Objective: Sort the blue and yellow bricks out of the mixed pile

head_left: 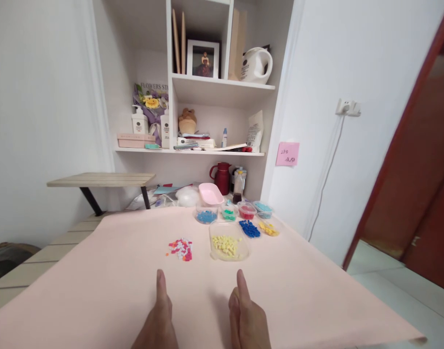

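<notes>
My left hand (158, 317) is raised over the near part of the pink-covered table (109, 291), thumb pointing up and fingers folded in. My right hand (249, 317) mirrors it, thumb up over curled fingers. Neither shows anything held, and both are apart from the small pieces. Beyond the left hand lies a loose pile of red, white and orange pieces (181, 248). Past the right hand sits a clear tray (243, 252) holding pale yellow pieces (225, 245). Dark blue pieces (249, 229) lie just behind it, to the right.
Small clear tubs stand at the back: light blue pieces (206, 216), green pieces (229, 214), red pieces (247, 211), turquoise pieces (262, 208) and yellow pieces (268, 229). Behind them are a pink basin (211, 195), a red jug (222, 178) and a bottle (238, 186).
</notes>
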Demonstrator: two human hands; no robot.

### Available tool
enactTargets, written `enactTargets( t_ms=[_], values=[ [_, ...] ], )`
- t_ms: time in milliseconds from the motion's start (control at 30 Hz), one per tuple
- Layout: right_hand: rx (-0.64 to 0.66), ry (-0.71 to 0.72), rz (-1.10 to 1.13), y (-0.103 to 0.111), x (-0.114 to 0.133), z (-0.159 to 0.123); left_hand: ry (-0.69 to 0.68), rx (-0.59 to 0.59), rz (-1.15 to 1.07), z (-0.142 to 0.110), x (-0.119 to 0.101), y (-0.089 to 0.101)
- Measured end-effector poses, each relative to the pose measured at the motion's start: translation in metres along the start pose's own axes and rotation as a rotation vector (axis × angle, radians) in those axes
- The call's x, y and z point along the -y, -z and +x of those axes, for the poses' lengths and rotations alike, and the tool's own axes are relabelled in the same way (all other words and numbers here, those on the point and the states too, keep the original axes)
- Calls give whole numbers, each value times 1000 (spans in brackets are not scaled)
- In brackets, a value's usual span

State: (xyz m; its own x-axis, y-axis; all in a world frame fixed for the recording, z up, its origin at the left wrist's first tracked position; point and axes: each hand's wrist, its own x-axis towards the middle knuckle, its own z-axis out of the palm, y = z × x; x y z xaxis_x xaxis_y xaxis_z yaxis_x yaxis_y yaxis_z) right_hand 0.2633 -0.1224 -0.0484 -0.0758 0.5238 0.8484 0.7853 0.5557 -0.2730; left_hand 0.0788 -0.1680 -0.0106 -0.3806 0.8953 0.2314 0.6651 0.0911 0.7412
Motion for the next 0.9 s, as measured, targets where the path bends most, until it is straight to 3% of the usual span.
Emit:
enactTargets(
  t_ms=[167,900],
  values=[
    [-15,-91,-13,-8,-1,-6,16,35,20,11,0,2],
    [25,-99,-35,-7,0,-3,31,21,35,8,-1,-1]
  ],
)
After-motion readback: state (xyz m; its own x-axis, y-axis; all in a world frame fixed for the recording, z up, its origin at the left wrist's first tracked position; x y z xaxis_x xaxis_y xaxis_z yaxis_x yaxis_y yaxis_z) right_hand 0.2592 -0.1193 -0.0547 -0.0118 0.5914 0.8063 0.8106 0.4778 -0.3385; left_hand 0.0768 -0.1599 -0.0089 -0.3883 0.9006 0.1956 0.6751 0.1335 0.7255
